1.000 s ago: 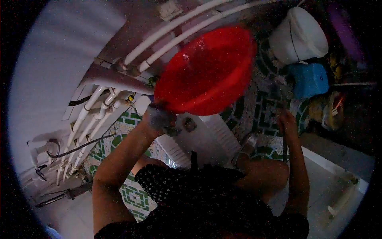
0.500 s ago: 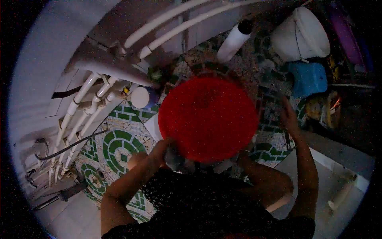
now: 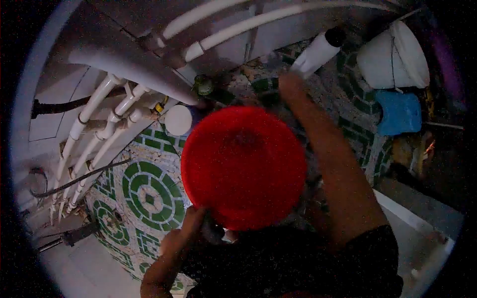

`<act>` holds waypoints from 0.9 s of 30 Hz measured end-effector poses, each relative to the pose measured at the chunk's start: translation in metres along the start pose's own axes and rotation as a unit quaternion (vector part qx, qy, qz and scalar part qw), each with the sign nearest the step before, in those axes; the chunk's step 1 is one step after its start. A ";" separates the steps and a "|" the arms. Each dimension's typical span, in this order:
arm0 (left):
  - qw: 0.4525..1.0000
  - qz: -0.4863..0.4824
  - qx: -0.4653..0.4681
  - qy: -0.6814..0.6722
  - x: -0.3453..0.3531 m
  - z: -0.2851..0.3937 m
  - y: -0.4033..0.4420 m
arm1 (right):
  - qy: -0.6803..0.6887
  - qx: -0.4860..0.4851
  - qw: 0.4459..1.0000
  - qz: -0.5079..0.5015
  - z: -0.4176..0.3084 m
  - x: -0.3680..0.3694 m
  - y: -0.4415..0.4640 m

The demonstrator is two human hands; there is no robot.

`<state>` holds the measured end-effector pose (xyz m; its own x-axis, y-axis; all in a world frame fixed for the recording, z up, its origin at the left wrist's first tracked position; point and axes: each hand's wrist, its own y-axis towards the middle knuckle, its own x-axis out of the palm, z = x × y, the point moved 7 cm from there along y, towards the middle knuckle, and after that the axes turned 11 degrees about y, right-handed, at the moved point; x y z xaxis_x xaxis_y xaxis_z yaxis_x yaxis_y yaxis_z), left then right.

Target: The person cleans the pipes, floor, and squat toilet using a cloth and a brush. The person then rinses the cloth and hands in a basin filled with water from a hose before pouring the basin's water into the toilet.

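Note:
A round red plastic basin (image 3: 243, 174) sits in front of my body, with a dark patch inside it. My left hand (image 3: 195, 219) is closed at the basin's near-left rim; the fingertips are partly hidden. My right arm stretches forward past the basin. At its end my right hand (image 3: 291, 85) meets the lower end of a white tube (image 3: 318, 53) with a dark top. Dim light and blur hide the right fingers, so I cannot make out whether they grip it.
White pipes (image 3: 97, 107) run down the wall at left. A white-lidded container (image 3: 178, 120) stands beside the basin. At far right are a white bucket (image 3: 387, 59) and a blue plastic object (image 3: 399, 113). The floor (image 3: 151, 196) has green-and-white patterned tiles.
My right hand has moved from the right of the basin forward and left to the white tube. The basin and my left hand appear lower in view as the camera shifted.

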<state>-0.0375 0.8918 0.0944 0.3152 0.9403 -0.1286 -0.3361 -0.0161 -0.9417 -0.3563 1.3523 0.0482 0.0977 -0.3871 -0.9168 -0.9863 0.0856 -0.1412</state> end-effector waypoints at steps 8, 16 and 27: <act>0.999 -0.008 0.015 -0.034 -0.008 -0.048 0.003 | -0.027 -0.008 0.998 -0.052 0.049 -0.029 -0.036; 0.989 0.018 -0.014 -0.147 -0.001 -0.028 -0.060 | -0.044 -0.140 0.982 -0.118 -0.046 0.042 -0.064; 0.965 0.015 -0.058 -0.256 -0.001 -0.063 -0.071 | -0.043 -0.156 0.979 -0.125 -0.057 0.061 -0.085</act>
<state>0.0418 0.8705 0.1419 -0.1820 0.9832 -0.0140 -0.2266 -0.0558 -0.9724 -0.2744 1.2692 0.0257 0.3392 -0.2798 -0.8981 -0.9214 -0.2911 -0.2574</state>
